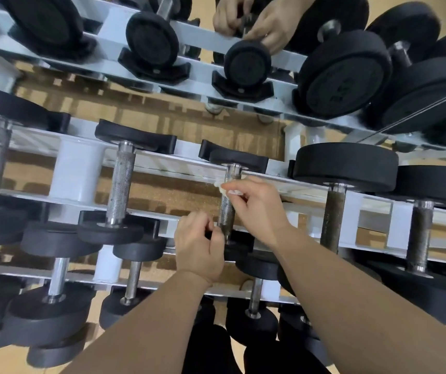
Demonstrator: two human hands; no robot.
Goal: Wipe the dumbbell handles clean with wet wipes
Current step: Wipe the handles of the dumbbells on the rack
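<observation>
Handle (pixel 227 209): knurled steel, on the dumbbell lying across the middle tier of the white rack (pixel 79 179), between a like bar to its left and a darker one to its right.
Wipe (pixel 219 188): small white wad, pressed on the handle's far end.
Right hand (pixel 256 209): fingertips pinch the wipe against the handle.
Left hand (pixel 199 244): fingers curled round the handle's near end, just by the black head.
Mirror (pixel 162 112): behind the rack, doubling both hands up top.

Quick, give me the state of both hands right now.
Left hand: fingers curled, gripping the near end of the dumbbell handle.
Right hand: pinching the wet wipe against the same handle.
</observation>
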